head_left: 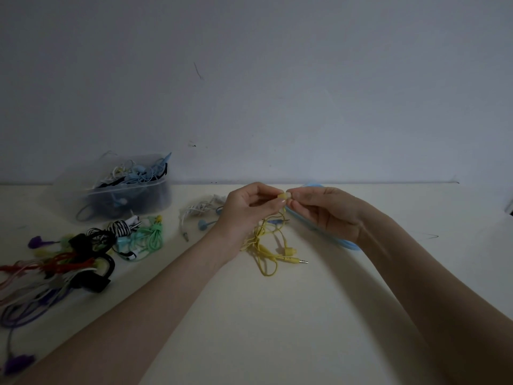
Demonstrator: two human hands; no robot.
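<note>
- Filling the whole upper half of what I see, a plain grey-white wall [277, 79] stands in dim light, with a few small dark scuffs at about twelve o'clock above the hands.
- Below it runs a cream table [277, 329], matte and smooth, meeting the wall along a straight seam.
- At eight o'clock from the hands sprawls a heap of tangled cables [55, 270] in red, black, purple and white.
- At ten o'clock sits a clear plastic box [155, 198], stuffed with more cables, blue and white ones spilling over its rim.
- At four o'clock a pale blue lid [348, 244] lies flat, partly hidden behind the right wrist.
- Left hand [244, 215] and right hand [327, 212] are raised near the wall seam, fingertips meeting.
- Yellow earphones [263, 245] hang from those fingertips, their slack loops lying on the table at six o'clock under the hands.
- A mint green bundle [154, 236] and a striped bundle [123, 227] lie just beside the box, at nine o'clock.
- Both hands pinch one yellow earbud [283, 195], thumb and forefinger of each closed on it, other fingers curled.
- The jack plug [303, 261] rests on the table at five o'clock.
- Any lettering is too small and dim to read.
</note>
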